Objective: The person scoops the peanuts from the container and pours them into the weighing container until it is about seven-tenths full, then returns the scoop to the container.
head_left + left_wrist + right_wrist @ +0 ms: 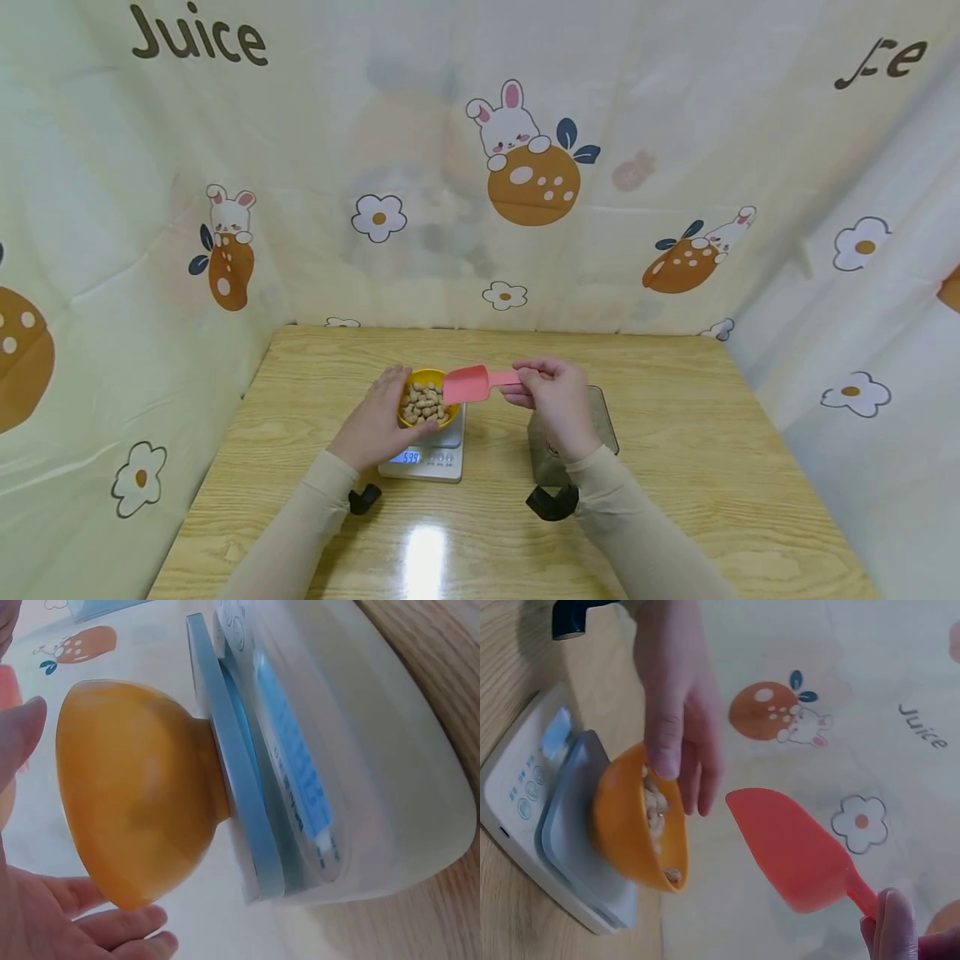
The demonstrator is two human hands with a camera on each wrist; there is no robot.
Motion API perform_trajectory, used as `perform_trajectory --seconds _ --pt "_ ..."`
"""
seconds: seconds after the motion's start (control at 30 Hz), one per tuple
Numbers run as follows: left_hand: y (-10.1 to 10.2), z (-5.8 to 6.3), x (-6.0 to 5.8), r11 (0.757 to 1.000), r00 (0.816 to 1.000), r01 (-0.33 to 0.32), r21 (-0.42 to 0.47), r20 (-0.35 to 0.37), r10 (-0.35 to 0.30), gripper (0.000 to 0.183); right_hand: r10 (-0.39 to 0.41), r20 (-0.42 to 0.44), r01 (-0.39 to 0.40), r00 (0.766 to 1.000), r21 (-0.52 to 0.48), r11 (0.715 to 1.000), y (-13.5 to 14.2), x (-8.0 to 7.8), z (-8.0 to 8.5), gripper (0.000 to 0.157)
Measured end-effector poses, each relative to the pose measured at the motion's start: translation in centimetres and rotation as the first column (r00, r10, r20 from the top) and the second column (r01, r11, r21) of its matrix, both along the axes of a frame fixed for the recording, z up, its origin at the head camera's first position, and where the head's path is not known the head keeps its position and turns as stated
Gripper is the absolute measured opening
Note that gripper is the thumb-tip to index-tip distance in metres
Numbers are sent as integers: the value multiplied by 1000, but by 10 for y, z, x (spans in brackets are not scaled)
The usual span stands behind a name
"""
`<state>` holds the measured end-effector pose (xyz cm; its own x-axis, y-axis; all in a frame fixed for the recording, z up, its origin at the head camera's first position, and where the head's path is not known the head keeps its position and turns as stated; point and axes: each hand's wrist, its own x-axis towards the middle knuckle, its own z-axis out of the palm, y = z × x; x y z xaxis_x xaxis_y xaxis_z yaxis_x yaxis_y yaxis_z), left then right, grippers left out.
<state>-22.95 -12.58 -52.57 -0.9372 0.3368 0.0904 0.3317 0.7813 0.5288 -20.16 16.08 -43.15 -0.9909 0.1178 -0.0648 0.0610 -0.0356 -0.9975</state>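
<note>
On the kitchen scale (447, 473) stands an orange bowl (142, 787) with unshelled peanuts (424, 403) inside. My left hand (383, 419) holds the bowl from its left side, thumb toward the front and fingers toward the back; in the right wrist view the thumb lies at the rim. My right hand (555, 402) pinches the handle of a pinkish-red plastic scoop (791, 851). The scoop's blade points left and overlaps the bowl's right rim in the head view. No peanuts show on the scoop.
Partly hidden under my right hand and forearm, a grey boxy container (547, 458) stands on the wooden table (675, 483). The scale's display (407, 457) is lit blue. A patterned curtain (435, 167) encloses the table at the back and sides.
</note>
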Motion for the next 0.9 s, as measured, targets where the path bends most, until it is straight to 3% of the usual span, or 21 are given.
perform_trajectory --seconds 0.13,0.3,0.4,0.53,0.67,0.73,0.9 --pt "-1 3 2 1000 1000 4 8 -21 -4 105 -32 29 33 999 -26 999 20 5 2 26" --pt "-4 5 1 1000 999 10 -1 -37 -10 100 -133 -35 133 990 -8 991 49 16 4 26" --pt "-5 7 1 1000 999 9 -8 -44 -10 98 -233 -85 232 969 -23 972 66 24 4 23" --pt "-7 8 4 1000 997 5 -8 -74 -6 95 -365 -143 366 920 -20 930 87 37 -1 18" --pt "-7 10 13 1000 992 -5 2 -128 5 92 -425 -159 437 891 48 898 104 49 -9 16" --pt "-6 12 18 1000 987 -9 0 -161 9 91 -421 -159 440 893 116 891 109 53 -13 17" --pt "3 19 34 1000 969 5 -25 -245 -11 87 -347 -152 379 925 339 861 114 57 -23 22"
